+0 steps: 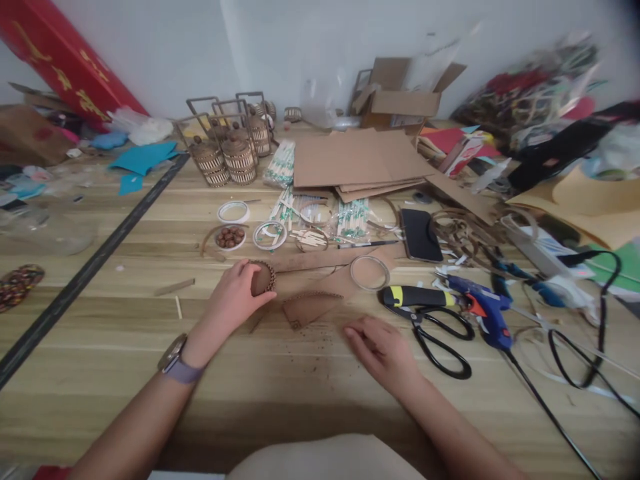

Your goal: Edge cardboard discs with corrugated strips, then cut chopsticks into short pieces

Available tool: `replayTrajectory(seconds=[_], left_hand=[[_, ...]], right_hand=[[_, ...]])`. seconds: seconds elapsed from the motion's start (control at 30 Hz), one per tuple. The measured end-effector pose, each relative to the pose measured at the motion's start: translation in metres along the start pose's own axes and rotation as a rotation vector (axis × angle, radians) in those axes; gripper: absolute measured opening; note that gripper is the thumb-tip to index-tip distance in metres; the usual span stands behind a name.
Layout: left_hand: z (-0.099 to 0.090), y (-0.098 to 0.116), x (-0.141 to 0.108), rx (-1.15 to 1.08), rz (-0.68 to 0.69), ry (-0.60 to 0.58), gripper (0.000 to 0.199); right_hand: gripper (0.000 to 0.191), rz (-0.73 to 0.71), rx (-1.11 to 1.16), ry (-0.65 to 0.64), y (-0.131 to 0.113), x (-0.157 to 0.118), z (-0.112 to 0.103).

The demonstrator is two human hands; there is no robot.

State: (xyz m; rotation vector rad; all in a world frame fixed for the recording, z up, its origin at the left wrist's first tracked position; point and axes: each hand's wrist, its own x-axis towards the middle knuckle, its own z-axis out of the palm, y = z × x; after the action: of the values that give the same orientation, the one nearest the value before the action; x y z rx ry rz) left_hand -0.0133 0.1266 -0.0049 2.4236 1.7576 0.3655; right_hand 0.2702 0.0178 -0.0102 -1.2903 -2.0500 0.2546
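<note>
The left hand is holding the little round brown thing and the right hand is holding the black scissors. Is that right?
Not quite: the right hand isn't holding the black scissors. The head view shows them lying on the table, off to that hand's right. The left hand is holding the little round brown thing, just as you said.

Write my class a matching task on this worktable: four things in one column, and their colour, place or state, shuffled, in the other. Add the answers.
Column one
1. Glue gun
2. Left hand
3. Brown balls
4. Phone

Column two
A. Gathered inside a white ring
B. Black, lying flat
C. Holding a round brown piece
D. Mostly blue, with an orange trigger

Right pairs
1-D, 2-C, 3-A, 4-B
</note>
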Motion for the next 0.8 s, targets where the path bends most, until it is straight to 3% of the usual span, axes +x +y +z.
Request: replayTrajectory(seconds=[0.13,0.3,0.4,0.53,0.6,0.7,0.8], left_hand=[[-0.002,-0.003,0.002,0.046,-0.01,-0.002,0.034],[-0.004,-0.023,0.001,0.042,-0.066,0.041,0.034],[-0.005,-0.03,-0.001,0.041,-0.055,0.055,0.034],[-0.013,-0.015,-0.011,0.132,-0.019,0.239,0.031],[-0.015,0.0,-0.016,0.117,0.069,0.28,0.031],[-0.008,0.025,-0.022,-0.003,0.249,0.112,0.024],[0.001,0.044,-0.021,0.005,0.3,-0.037,0.02]], right_hand=[[0.03,-0.038,-0.008,-0.003,0.002,-0.001,0.001],[0.031,-0.05,0.011,0.015,-0.002,-0.001,0.002],[0.029,-0.082,0.059,-0.035,-0.007,0.002,-0.006],[0.024,-0.048,-0.021,-0.109,0.001,0.001,-0.032],[0.024,0.004,-0.113,-0.102,0.014,-0.004,-0.049],[0.024,0.153,-0.226,-0.082,0.039,-0.016,-0.069],[0.022,0.272,-0.348,-0.129,0.058,-0.026,-0.077]])
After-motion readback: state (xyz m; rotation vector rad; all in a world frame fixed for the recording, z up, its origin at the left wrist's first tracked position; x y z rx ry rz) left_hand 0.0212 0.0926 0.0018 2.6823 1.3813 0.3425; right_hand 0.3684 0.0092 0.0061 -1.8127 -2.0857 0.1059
